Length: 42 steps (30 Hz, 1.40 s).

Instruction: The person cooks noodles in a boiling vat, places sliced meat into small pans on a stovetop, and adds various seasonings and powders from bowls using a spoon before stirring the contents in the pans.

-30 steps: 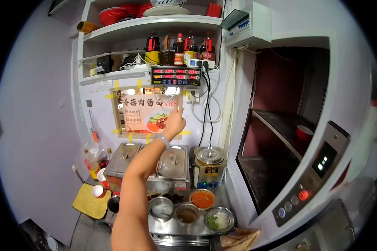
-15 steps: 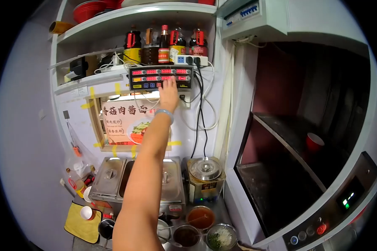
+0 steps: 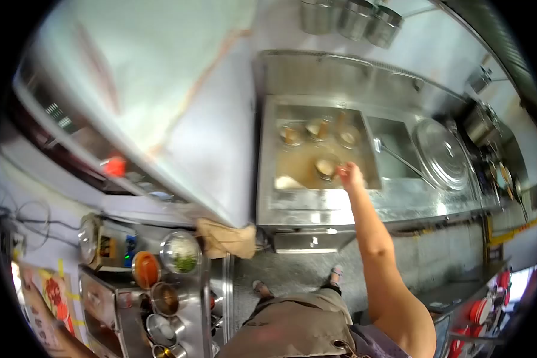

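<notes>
My right hand (image 3: 350, 175) reaches over the steaming tank (image 3: 298, 161) of cloudy water, its fingers closed round the end of a strainer basket's handle. That strainer basket (image 3: 326, 167) sits in the water just left of the hand. Several more baskets (image 3: 319, 128) with brown handles stand toward the back of the tank. At the lower left edge, my left hand (image 3: 30, 290) is in front of the food poster (image 3: 52, 298), dim and blurred, its finger pose unclear.
Right of the tank are a sink section (image 3: 394, 143) with a ladle and a large round lid (image 3: 441, 152). Bowls of orange sauce (image 3: 146, 269) and chopped greens (image 3: 182, 253) stand on the left counter. A brown cloth (image 3: 225, 237) hangs by its corner.
The view has swung right and down from the shelf and display panel to the cooker. My right arm has come into view at the tank. My left arm has shifted to the lower left edge.
</notes>
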Motion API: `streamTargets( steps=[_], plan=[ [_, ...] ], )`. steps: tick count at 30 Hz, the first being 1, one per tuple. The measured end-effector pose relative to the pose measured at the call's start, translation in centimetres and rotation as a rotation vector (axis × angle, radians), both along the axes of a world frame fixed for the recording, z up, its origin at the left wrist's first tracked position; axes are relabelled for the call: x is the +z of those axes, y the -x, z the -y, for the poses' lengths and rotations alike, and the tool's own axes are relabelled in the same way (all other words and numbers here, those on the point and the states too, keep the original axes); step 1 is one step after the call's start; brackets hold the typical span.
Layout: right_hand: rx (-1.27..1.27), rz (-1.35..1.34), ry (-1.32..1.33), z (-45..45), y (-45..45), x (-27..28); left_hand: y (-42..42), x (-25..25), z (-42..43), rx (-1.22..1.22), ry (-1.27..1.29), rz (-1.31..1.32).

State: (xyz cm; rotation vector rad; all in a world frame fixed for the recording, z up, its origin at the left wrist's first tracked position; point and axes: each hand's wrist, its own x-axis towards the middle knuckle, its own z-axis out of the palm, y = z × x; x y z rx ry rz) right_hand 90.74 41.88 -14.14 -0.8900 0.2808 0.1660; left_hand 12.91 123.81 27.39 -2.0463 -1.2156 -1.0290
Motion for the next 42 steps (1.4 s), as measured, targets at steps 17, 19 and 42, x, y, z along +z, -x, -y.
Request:
streamTargets(
  steps=[17, 19, 42],
  plan=[
    [0.215, 0.066, 2.249, 37.4, -7.7, 2.8, -15.0, -33.4, 50.3, -0.042, 0.77, 0.648],
    [0.242, -0.39, 2.108, 42.5, -7.0, -0.5, -18.6, -32.7, 53.6, -0.22, 1.016, 0.821],
    [0.061, 0.016, 1.783, 42.3, -2.0, 1.1, -57.1, -19.3, 69.0, -0.979, 1.229, 0.414]
  ],
)
